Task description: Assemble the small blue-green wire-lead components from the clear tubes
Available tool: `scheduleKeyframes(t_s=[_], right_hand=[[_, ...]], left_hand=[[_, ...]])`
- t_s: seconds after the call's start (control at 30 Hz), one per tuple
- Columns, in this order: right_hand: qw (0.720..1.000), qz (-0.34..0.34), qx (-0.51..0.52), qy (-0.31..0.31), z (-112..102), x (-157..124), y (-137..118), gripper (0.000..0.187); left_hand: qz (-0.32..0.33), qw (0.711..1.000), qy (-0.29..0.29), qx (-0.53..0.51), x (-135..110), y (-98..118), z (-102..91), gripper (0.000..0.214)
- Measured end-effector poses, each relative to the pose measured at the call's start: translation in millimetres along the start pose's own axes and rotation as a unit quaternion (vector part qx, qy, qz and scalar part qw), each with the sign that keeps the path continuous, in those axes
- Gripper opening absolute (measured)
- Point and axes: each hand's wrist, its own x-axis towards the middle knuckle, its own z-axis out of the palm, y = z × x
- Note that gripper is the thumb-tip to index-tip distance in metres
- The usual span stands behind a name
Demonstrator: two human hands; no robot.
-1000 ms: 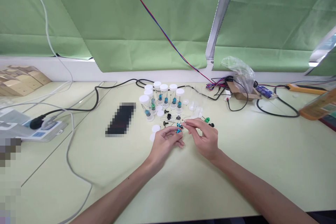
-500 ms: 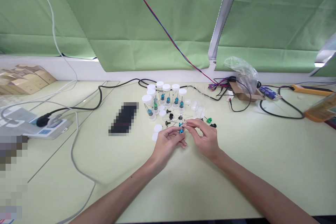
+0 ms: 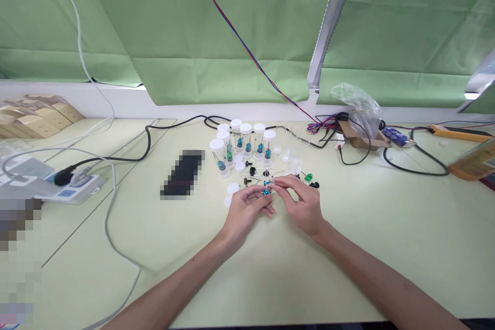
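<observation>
My left hand and my right hand meet at the middle of the pale green table, both pinched on a small blue component with thin wire leads. The left fingers hold its body, the right fingertips hold the leads. Just beyond stand several clear vials with white caps, most holding blue parts. Loose black parts, a green LED and white caps lie around the hands.
A blurred dark rectangle lies left of the vials. Black cables and a white power strip are at the left. A cardboard box with a plastic bag, wires and yellow meters sit at the back right.
Both hands stay pinched on the blue component; only slight finger shifts. The view drifted a little between the earliest frame and now.
</observation>
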Motion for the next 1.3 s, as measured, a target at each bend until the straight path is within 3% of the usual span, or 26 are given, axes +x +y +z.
scheduleKeyframes(t_s=[1.3], right_hand=[[1.000, 0.002, 0.003, -0.003, 1.0, -1.6, 0.9, 0.017]], left_hand=[[-0.007, 1.000, -0.001, -0.005, -0.6, 0.8, 1.3, 0.024]])
